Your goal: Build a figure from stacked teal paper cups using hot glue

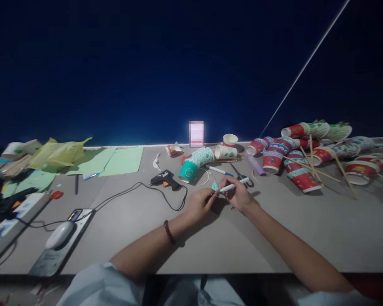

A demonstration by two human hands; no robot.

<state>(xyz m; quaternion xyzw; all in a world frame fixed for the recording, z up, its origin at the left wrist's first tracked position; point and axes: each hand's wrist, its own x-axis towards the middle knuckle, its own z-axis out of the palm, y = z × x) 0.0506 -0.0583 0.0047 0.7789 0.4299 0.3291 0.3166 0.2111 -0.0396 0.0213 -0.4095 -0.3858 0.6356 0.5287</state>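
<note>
My left hand (200,205) is closed in a pinch on a small teal paper piece (214,185), held just above the grey table (274,238). My right hand (238,194) grips a white marker pen (234,185) whose tip meets that paper piece. Both hands are close together at the table's middle. A bead bracelet (169,232) sits on my left wrist. Black scissors (242,177) lie just behind my right hand.
A black glue gun (165,179) with its cord lies left of my hands. Teal and white paper cups (196,162) lie behind, with several red cups and wooden sticks (309,163) at the right. Green paper sheets (115,161) and a power strip (59,236) are on the left.
</note>
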